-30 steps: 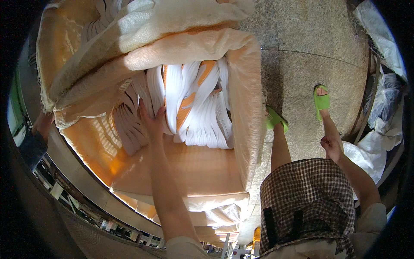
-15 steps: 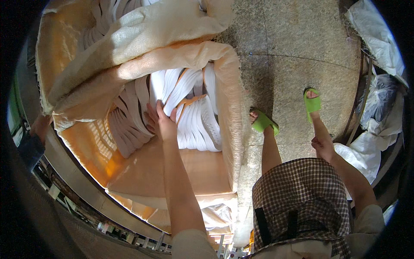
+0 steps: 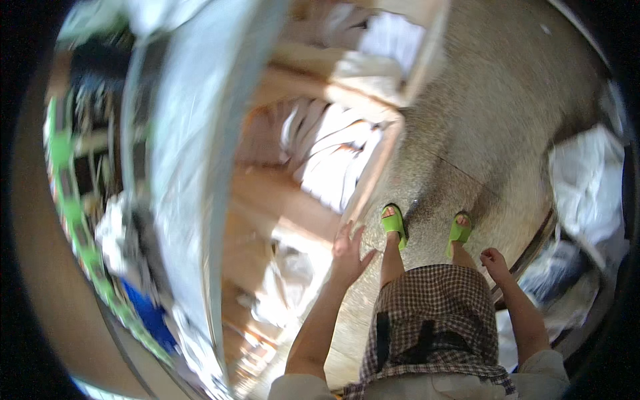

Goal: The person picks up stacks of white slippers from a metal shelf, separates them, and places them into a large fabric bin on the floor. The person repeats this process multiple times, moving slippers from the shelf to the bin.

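Observation:
My left hand [image 3: 347,256] is open with its fingers apart and nothing in them. It is beside the near right corner of a lined bin [image 3: 371,189] and seems close to its rim, though blur hides whether it touches. Inside that bin lie bundles of white flat strips [image 3: 332,157], with some orange-brown edges between them. My right hand [image 3: 495,264] hangs by my right side with its fingers curled in, and nothing shows in it.
A second bin section with white strips [image 3: 392,40] stands farther off. A pale sheet-like surface [image 3: 190,133] runs along the left. White plastic sacks [image 3: 587,180] lie to the right of the concrete floor [image 3: 460,173]. I wear green slippers [image 3: 394,221] and a checked apron [image 3: 437,307].
My left hand has come off the white strips and drawn back toward me. My view has swung, bringing more of the left side in. The other person's hand is out of sight.

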Available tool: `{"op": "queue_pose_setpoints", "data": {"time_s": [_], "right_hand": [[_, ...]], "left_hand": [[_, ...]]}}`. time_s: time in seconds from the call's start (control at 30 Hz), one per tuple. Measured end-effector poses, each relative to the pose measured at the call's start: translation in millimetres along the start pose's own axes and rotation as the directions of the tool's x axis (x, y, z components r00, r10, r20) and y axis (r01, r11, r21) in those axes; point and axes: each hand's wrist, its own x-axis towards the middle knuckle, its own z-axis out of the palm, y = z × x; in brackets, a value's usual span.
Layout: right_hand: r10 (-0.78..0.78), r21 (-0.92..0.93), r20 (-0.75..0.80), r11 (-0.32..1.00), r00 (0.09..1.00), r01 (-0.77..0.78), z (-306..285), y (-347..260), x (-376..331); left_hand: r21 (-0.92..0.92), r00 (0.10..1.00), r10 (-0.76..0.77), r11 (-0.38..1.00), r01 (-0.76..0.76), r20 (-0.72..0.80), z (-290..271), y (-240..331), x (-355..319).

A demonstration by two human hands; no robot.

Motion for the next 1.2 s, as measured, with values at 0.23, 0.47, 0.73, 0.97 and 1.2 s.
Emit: {"op": "queue_pose_setpoints", "data": {"time_s": [0.23, 0.47, 0.73, 0.97, 1.2], "right_hand": [[0.14, -0.589, -0.104, 0.789, 0.985, -0.175, -95.2, 19.9, -55.0], [-0.241, -0.498, -0.12, 0.854, 0.963, 0.152, -71.8, -25.7, -36.9], [-0.576, -0.122, 0.371, 0.747, 0.728, 0.654, 228.7, -193.8, -168.0], [-0.619, -0.009, 0.628, 0.601, 0.472, 0.799, 440.2, -270.3, -340.2], [-0.874, 0.285, 0.461, 0.307, 0.151, 0.908, 563.0, -402.5, -348.6]], "left_hand": [[-0.154, 0.986, -0.121, 0.978, 0.138, 0.112, -31.3, 5.2, -191.6], [-0.229, 0.947, -0.259, 0.926, 0.299, 0.19, 2.2, -25.6, -315.5], [-0.273, 0.931, -0.35, 0.89, 0.366, 0.107, 74.9, -115.0, -487.1], [-0.489, 0.83, -0.538, 0.689, 0.535, 0.148, 121.9, -176.4, -624.1], [-0.462, 0.761, -0.588, 0.613, 0.641, 0.275, 134.2, -214.2, -652.7]]}}
